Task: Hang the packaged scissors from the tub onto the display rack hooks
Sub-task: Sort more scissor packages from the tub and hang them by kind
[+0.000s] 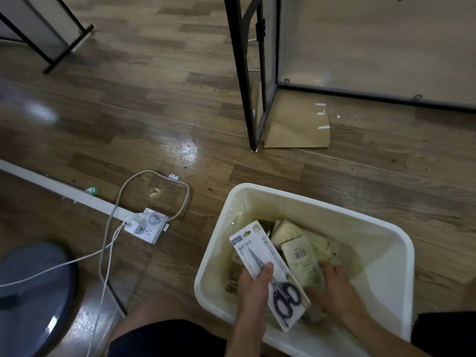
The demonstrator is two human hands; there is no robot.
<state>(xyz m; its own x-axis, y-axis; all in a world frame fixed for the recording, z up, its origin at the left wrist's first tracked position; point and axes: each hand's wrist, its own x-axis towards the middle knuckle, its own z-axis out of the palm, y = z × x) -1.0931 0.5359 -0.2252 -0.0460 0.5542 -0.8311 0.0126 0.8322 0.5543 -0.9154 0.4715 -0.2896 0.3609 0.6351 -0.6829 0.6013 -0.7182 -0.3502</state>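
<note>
Packaged scissors (270, 274): being gripped above the white tub (386, 243), thumb pressing the card face, fingers curled behind, by the left hand (253, 284). Long axis is running away from the holder, hang-hole end leading, black handles nearest the wrist. Right hand (334, 282): being lowered among remaining packets (301, 256); finger state cannot be told. Display rack frame (247, 73): standing ahead; hooks not being shown.
</note>
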